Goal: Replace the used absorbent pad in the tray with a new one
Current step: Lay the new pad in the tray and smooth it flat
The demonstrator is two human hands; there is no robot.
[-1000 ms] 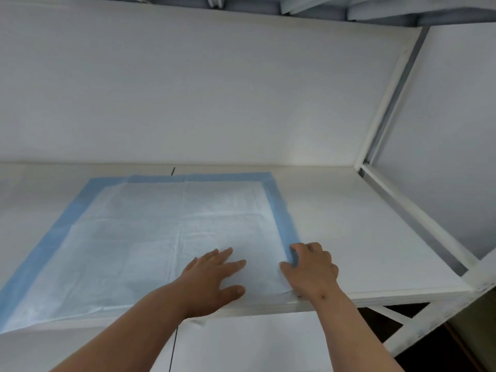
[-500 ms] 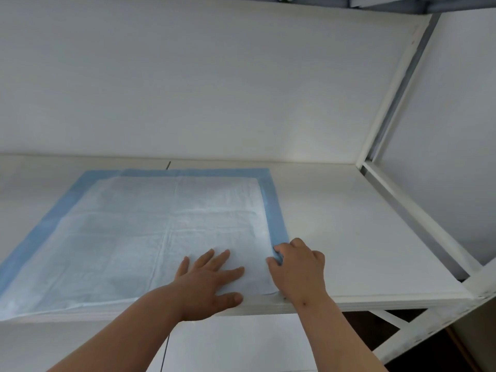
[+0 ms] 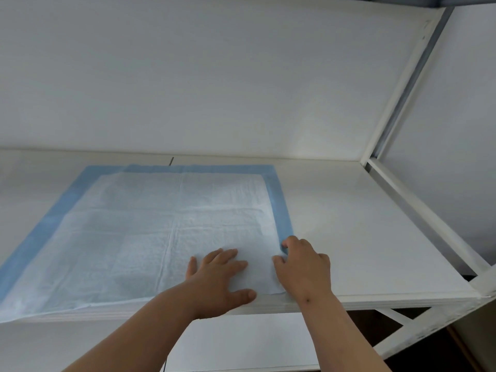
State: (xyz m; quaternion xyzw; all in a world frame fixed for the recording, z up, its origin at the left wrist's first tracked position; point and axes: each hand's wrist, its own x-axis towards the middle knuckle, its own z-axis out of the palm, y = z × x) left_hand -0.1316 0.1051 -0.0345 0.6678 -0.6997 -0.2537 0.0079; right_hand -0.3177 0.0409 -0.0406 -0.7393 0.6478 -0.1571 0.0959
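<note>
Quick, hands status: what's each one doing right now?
Left hand: open, fingers spread flat, pressing on the pad.
Right hand: fingers curled, pinching the pad's near right corner at the blue border.

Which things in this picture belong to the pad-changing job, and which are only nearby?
Belong to the job:
- absorbent pad, spread flat on the white tray
- left hand, lying flat on the pad
- right hand, fingers curled at the pad's blue right edge

Only nearby:
- white rack frame
- white back wall

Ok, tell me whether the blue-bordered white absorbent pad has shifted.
No. The blue-bordered white absorbent pad still meets the tray's dark seam at the same spot.
</note>
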